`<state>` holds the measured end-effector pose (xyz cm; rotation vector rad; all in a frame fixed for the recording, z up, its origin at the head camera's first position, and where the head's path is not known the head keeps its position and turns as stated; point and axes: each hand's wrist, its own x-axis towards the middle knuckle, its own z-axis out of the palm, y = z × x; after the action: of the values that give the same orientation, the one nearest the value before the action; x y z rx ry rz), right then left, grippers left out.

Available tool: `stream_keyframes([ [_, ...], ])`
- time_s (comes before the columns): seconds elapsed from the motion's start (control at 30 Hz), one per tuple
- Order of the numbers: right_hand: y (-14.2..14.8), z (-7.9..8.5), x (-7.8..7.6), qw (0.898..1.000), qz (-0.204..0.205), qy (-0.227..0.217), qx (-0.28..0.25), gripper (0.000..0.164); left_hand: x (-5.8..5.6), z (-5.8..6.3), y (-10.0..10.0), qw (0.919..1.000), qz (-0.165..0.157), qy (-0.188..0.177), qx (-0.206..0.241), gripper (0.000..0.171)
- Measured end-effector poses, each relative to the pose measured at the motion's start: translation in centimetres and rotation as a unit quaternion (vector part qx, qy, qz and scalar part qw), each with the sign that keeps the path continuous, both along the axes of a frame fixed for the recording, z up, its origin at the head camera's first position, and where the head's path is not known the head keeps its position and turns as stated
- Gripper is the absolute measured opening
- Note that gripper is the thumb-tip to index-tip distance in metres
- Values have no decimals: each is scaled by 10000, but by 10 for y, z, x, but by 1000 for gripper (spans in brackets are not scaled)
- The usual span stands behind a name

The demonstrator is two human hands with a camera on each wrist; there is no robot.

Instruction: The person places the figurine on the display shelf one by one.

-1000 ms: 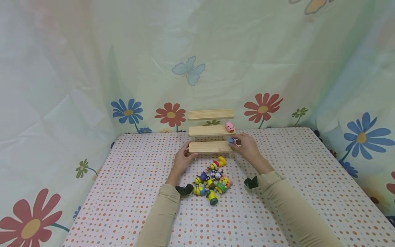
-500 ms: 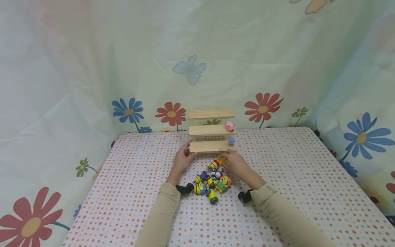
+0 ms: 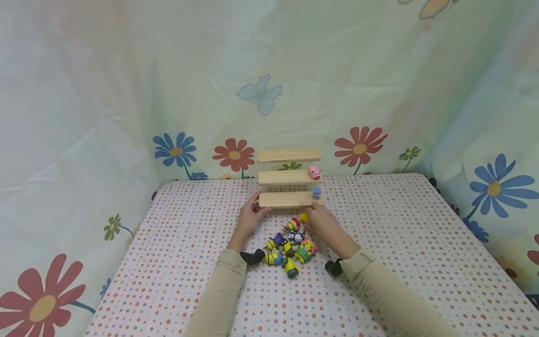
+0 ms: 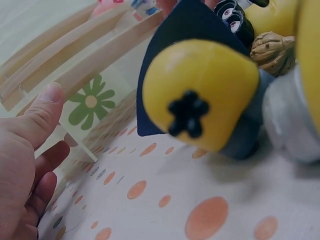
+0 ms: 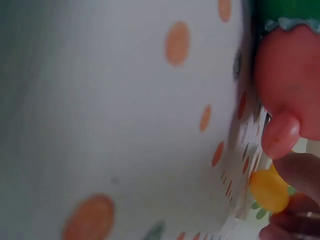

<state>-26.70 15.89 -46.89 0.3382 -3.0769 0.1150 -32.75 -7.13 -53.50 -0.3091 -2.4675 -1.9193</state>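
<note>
My left hand (image 3: 249, 219) grips the left end of the lowest board of a three-step wooden display stand (image 3: 283, 200), its thumb (image 4: 50, 95) against the board's front edge. Just in front of the stand's right end, my right hand (image 3: 325, 228) pinches a small yellow toy (image 3: 304, 217). In the right wrist view that yellow toy (image 5: 269, 191) shows rounded between thumb and fingers; its exact kind is partly hidden. A pink pig figure (image 3: 314, 172) stands at the middle step's right end. At the lowest step's right end stands a small blue-hatted figure (image 3: 316, 192).
Several toy figures lie clustered before the stand, among them a red-and-yellow one (image 3: 293, 224), a purple-and-yellow one (image 3: 274, 241) and a green-and-yellow one (image 3: 290, 268). A dotted cloth (image 3: 189, 281) covers the table. A flowered curtain (image 3: 202, 93) hangs behind.
My right hand has let go of the blue-hatted figure on the lowest step, come down toward the front, and taken hold of the yellow toy. My left hand stays on the stand.
</note>
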Motion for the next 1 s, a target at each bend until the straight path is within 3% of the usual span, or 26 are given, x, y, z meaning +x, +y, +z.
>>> stream_keyframes([
  [0.2,2,-4,0,9981,-565,-196,-172,56,0,0,0,10000,57,25,-38,82],
  [0.3,4,-6,-1,9973,-625,-204,-328,50,0,-1,-1,9999,99,28,-44,82],
  [0.5,9,-3,-2,9980,-363,-164,-498,30,0,-2,0,9999,133,-3,-80,82],
  [0.63,12,7,2,9976,-164,-237,-632,21,0,-3,2,10000,97,-22,-3,82],
  [0.73,15,30,8,9964,30,-245,-813,23,-1,-4,3,10000,-11,-34,-5,82],
  [0.83,15,70,7,9941,179,-87,-1063,28,-2,-2,3,9999,-71,72,-88,82],
  [0.9,16,97,-4,9912,197,156,-1301,31,-2,0,3,9998,-50,121,-155,81],
  [1.0,21,129,-34,9842,129,545,-1679,31,-2,1,0,9997,-15,147,-180,81],
])
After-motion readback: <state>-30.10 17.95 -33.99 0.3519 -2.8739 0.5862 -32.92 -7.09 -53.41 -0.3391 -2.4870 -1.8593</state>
